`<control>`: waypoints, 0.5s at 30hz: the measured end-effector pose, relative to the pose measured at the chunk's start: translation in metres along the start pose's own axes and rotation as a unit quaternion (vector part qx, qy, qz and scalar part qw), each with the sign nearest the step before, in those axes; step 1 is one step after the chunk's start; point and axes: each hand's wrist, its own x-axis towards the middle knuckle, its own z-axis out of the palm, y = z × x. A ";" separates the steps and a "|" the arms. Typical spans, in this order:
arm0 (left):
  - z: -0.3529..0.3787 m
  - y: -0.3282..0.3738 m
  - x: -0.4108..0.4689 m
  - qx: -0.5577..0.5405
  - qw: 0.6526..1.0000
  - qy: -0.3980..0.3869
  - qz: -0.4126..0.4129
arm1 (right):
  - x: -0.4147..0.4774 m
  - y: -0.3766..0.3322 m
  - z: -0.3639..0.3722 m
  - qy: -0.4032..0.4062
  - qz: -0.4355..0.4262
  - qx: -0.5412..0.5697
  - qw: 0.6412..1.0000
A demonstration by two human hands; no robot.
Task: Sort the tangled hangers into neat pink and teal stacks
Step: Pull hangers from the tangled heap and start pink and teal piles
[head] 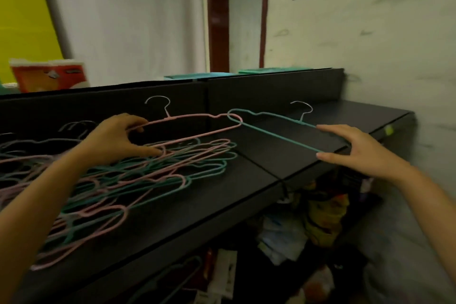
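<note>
Hangers (118,175): light, stiff wire, snag-prone; take by end loops.
Left hand (118,136): grip closed on pink hanger (192,118).
Right hand (355,150): grip pinching teal hanger (276,133).

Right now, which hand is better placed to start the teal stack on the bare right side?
Right hand: it holds the teal hanger over bare desk. The left hand holds the pink hanger over the tangled pile.

Storeroom, black counter (246,192), cluttered shelf (308,224)
</note>
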 end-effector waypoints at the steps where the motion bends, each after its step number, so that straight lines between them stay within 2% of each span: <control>1: 0.012 0.015 0.007 -0.003 1.000 -0.002 0.008 | -0.002 0.017 -0.010 0.006 0.005 0.000 1.000; 7: 0.082 0.095 0.037 -0.015 0.999 -0.018 0.032 | -0.008 0.106 -0.053 0.021 0.008 0.005 1.000; 15: 0.157 0.168 0.088 -0.007 0.997 -0.065 0.048 | 0.007 0.203 -0.091 0.015 0.023 0.009 1.000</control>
